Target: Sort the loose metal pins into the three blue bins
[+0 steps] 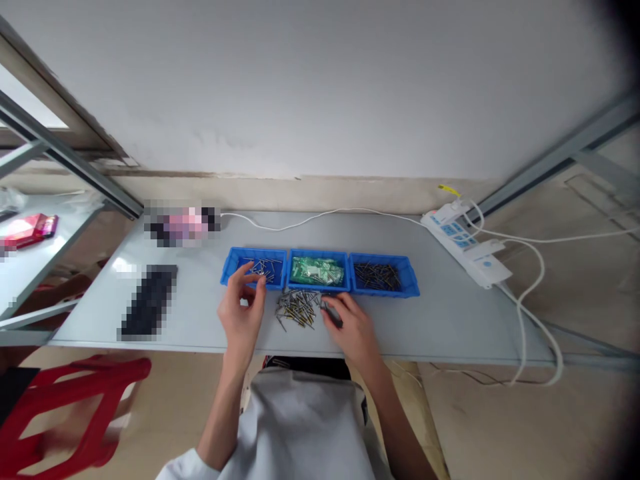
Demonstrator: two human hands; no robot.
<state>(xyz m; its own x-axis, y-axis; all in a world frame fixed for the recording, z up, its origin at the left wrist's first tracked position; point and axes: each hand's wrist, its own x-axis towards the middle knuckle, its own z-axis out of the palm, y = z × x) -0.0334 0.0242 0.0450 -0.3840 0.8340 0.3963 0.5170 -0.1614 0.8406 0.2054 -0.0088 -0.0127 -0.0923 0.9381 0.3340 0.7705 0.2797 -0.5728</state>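
My left hand (242,305) is over the front edge of the left blue bin (231,268), thumb and index fingertip brought together in a pinch. Whatever may be between those fingertips is too small to make out. Silvery screws (267,267) lie loose in that bin. On the table, a heap of mixed silver and brass-coloured screws (299,309) sits between my hands. My right hand (356,328) is at the heap's right edge, fingertips pinched close to the screws; what they grip is unclear. Small green-and-clear packets (317,271) fill the middle blue bin (320,288).
The right blue bin (413,280) holds dark screws (376,276). A white power strip (465,247) with cables lies at the right. Blurred items, one dark (150,301) and one pinkish (183,223), lie at the left. A red stool (85,407) stands below the table's left side.
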